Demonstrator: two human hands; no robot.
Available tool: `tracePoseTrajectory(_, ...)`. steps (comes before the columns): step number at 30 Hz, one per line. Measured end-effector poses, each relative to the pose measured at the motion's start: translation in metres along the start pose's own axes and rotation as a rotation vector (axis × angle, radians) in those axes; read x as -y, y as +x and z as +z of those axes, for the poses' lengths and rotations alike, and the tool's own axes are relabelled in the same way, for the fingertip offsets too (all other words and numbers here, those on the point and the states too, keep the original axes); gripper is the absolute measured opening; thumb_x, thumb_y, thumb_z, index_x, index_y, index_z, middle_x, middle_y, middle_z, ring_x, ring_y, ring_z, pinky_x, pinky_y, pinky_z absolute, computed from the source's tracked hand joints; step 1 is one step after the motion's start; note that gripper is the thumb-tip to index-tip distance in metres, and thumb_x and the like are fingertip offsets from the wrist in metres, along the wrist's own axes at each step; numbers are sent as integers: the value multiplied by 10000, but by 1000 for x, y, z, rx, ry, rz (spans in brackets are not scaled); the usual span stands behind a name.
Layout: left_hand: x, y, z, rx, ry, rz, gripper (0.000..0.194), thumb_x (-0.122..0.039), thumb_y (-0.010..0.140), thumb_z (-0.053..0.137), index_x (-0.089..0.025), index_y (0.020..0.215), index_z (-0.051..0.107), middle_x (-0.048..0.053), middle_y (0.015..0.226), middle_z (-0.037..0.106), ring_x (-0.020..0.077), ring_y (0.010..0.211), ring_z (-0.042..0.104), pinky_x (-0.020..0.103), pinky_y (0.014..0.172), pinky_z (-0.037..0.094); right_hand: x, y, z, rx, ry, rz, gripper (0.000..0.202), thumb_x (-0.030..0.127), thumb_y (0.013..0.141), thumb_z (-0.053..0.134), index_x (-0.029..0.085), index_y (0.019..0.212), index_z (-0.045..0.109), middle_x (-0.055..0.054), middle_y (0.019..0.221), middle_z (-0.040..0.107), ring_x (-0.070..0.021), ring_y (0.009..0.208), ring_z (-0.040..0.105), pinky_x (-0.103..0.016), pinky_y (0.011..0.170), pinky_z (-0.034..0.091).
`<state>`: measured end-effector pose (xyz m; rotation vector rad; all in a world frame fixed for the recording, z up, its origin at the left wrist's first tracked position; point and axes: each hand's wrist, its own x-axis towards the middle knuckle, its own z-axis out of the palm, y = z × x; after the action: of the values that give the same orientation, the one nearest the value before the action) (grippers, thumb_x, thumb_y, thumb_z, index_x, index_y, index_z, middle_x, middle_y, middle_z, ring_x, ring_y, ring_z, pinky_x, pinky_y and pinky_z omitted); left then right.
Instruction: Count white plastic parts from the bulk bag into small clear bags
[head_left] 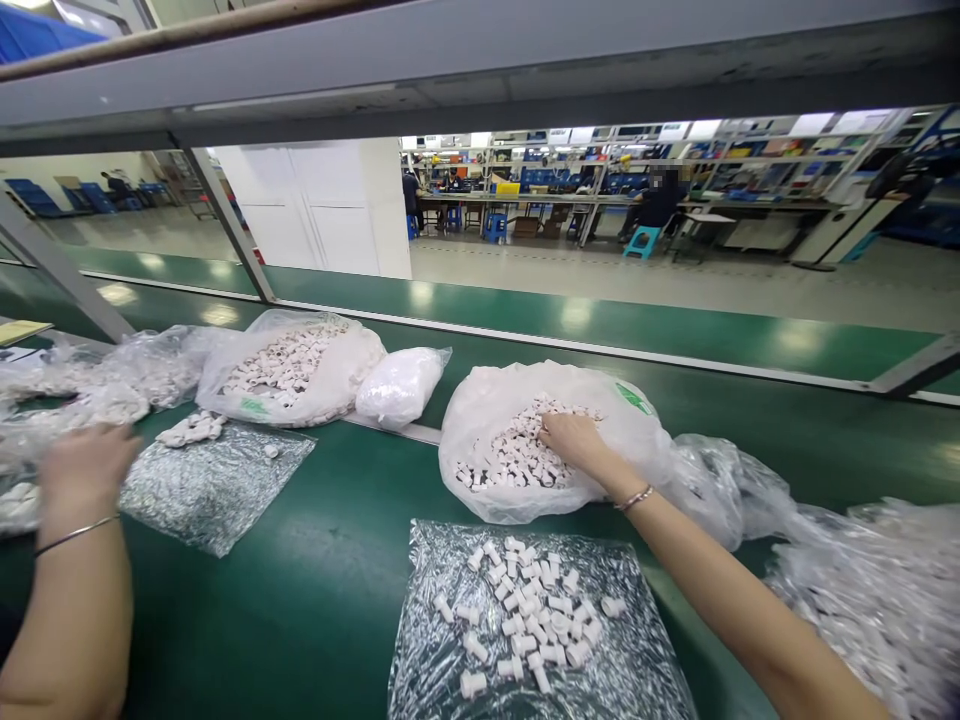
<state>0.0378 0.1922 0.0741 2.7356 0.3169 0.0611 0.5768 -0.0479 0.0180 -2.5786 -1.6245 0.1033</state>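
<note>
Worn on the head, the camera faces forward-down.

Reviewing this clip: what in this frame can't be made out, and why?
- Left hand, head view: motion blur hides its fingers and anything in them.
- Right hand, head view: its own back and the white parts obscure what the fingers grip.
- Near plastic sheet, head view: cut off by the bottom edge.
- Items on the far benches, head view: too small to identify.
</note>
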Motion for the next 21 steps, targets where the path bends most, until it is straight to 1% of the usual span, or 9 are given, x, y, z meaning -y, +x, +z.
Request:
tracePoseTrajectory(2, 28, 20, 13, -67, 63, 30, 613, -323, 992, -13, -220, 1055, 588, -3, 799, 492, 59, 772, 664, 184, 485, 395, 5, -8, -12, -7, 3, 0, 162, 201, 925, 518, 107, 946, 649, -222, 937, 702, -348, 944, 656, -402, 791, 451)
tracePoseTrajectory(5, 57, 52, 48, -149, 114, 33, 692, -320, 961, -133, -305, 1005, 557, -2, 789, 425, 68, 655, 579, 190, 443, 412, 9, -40, -42, 10, 97, -86, 274, 349, 997, 440, 165, 1038, 639, -128, 955, 713, -272, 888, 660, -343, 756, 461)
tracePoseTrajectory(8, 70, 58, 65, -199, 128, 62, 669, -302, 960, -124, -270, 1016, 542, -5, 775, 332, 66, 568, 503, 174, 428, 379, 16, -92, -64, 201, 405, -332, 354, 478, 1007, 404, 220, 1031, 646, -48, 962, 704, -206, 797, 646, -292, 697, 462)
tracePoseTrajectory(10, 74, 50, 56, -228, 125, 86, 710, -297, 948, -163, -293, 978, 546, -16, 742, 282, 72, 516, 460, 157, 401, 328, 25, -127, -64, 364, 494, -427, 347, 486, 999, 426, 222, 995, 651, -35, 910, 697, -196, 732, 630, -281, 631, 445)
tracePoseTrajectory(11, 73, 44, 49, -238, 123, 97, 739, -301, 939, -191, -315, 947, 548, -21, 722, 266, 79, 499, 446, 150, 391, 300, 31, -143, -60, 397, 472, -446, 320, 465, 997, 443, 221, 975, 649, -29, 868, 691, -192, 698, 621, -279, 608, 431)
tracePoseTrajectory(13, 69, 37, 32, -235, 119, 121, 752, -314, 945, -194, -319, 931, 557, -27, 700, 268, 74, 492, 451, 141, 396, 267, 41, -168, -46, 383, 351, -470, 241, 394, 991, 475, 215, 966, 635, -27, 821, 676, -192, 643, 601, -283, 572, 399)
tracePoseTrajectory(15, 60, 38, 19, -200, 117, 140, 682, -325, 984, -107, -243, 1004, 569, -31, 719, 326, 37, 540, 506, 148, 439, 284, 48, -185, -33, 321, 217, -499, 179, 336, 979, 497, 208, 985, 622, -43, 857, 666, -194, 617, 589, -290, 553, 377)
tracePoseTrajectory(18, 41, 48, 8, -122, 125, 157, 566, -350, 1015, 51, -127, 1072, 568, -28, 777, 434, -8, 667, 589, 166, 522, 330, 50, -193, -30, 235, 153, -533, 183, 342, 969, 518, 221, 1062, 619, -67, 979, 652, -196, 645, 609, -289, 549, 386)
tracePoseTrajectory(21, 23, 54, 6, -60, 128, 167, 520, -362, 1016, 120, -132, 1082, 581, -24, 801, 484, -15, 709, 612, 167, 545, 344, 47, -181, -44, 201, 229, -528, 208, 369, 985, 497, 252, 1106, 620, -52, 1028, 655, -189, 701, 634, -281, 588, 420)
